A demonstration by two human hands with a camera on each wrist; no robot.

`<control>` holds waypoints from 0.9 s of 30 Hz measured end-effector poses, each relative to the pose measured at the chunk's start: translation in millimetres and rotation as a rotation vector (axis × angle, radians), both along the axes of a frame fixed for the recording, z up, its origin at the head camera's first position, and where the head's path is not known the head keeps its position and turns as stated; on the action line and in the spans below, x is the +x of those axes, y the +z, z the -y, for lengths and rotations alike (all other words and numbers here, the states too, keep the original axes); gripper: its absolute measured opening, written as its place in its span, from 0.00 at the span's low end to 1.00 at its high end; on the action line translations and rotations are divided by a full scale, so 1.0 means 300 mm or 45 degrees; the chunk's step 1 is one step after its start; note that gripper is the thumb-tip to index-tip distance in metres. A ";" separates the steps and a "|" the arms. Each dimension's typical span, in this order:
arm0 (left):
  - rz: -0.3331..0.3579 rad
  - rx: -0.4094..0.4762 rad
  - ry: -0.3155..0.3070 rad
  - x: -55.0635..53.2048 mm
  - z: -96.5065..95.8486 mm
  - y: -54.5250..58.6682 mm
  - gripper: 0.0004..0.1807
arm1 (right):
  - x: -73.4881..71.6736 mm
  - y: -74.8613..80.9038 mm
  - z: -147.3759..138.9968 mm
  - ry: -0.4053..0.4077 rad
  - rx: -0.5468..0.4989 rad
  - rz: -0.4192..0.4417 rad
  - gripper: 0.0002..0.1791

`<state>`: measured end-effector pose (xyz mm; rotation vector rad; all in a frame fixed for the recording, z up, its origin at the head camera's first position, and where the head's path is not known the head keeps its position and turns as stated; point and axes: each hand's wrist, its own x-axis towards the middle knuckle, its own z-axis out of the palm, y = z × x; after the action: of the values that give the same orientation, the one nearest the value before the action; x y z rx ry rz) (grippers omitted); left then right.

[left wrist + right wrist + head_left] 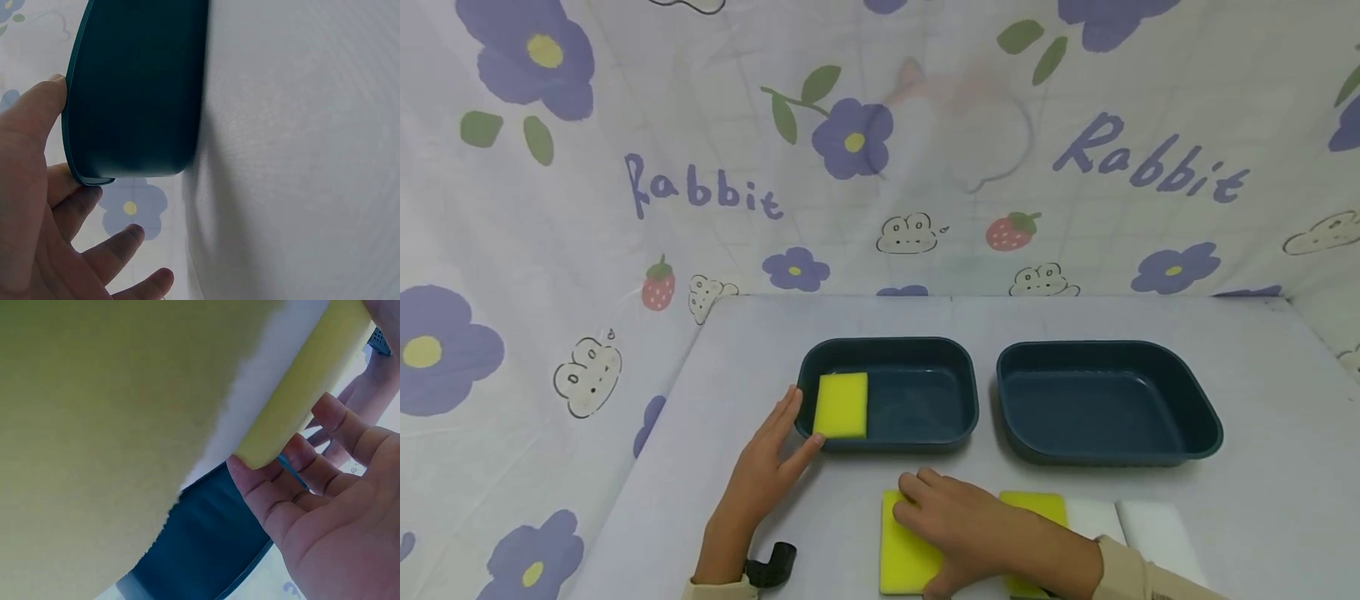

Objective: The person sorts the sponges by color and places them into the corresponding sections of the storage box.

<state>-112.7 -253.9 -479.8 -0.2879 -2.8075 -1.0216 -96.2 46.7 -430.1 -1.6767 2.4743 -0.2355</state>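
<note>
My left hand (766, 460) touches the left end of a dark teal tray (917, 446), its thumb at the front rim and fingers along the side. The left wrist view shows the thumb and index finger against the tray's rim, the other fingers spread. Inside that tray, at its left end, lies a yellow sponge (841, 406). My right hand (958, 527) grips a second flat yellow sponge (897, 554) from above, in front of the tray. In the right wrist view, the fingertips press on the edge of this sponge (306, 387); the thumb is mostly hidden there.
Right of the held sponge lies another yellow sponge (1036, 504), partly under my right forearm. Beside it are two white blocks (1093, 517). A second dark teal tray (1105, 417) stands at the right with nothing in it. Behind the table hangs a flower-printed cloth (955, 250).
</note>
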 end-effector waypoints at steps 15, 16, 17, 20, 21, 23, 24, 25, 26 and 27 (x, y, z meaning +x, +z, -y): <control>0.008 0.001 0.014 0.004 -0.007 0.004 0.43 | -0.014 0.014 -0.013 -0.016 -0.025 0.091 0.31; 0.006 0.000 0.014 0.004 -0.007 0.004 0.43 | -0.016 0.019 -0.014 -0.022 -0.029 0.102 0.30; 0.004 0.001 0.014 0.004 -0.007 0.004 0.43 | -0.018 0.023 -0.016 -0.025 -0.035 0.107 0.30; 0.003 -0.001 0.017 0.004 -0.006 0.004 0.43 | -0.026 0.040 -0.021 -0.027 -0.056 0.096 0.30; 0.002 -0.001 0.016 0.004 -0.005 0.003 0.43 | -0.029 0.046 -0.024 -0.029 -0.067 0.090 0.30; 0.001 0.003 0.015 0.003 -0.004 0.001 0.43 | -0.036 0.058 -0.031 -0.041 -0.093 0.091 0.30; -0.001 0.001 0.015 0.003 -0.003 0.000 0.43 | -0.041 0.064 -0.034 -0.050 -0.106 0.093 0.29; -0.002 -0.001 0.014 0.002 -0.002 -0.001 0.43 | -0.046 0.071 -0.038 -0.063 -0.119 0.101 0.29; -0.004 -0.003 0.015 0.002 -0.002 -0.001 0.43 | -0.051 0.078 -0.042 -0.074 -0.130 0.112 0.30; -0.005 -0.004 0.015 0.002 -0.001 -0.002 0.43 | -0.056 0.086 -0.045 -0.084 -0.138 0.120 0.30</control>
<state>-112.1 -253.5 -480.5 -0.2726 -2.8041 -1.0136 -113.1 60.3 -404.4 -1.5850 2.4905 -0.4533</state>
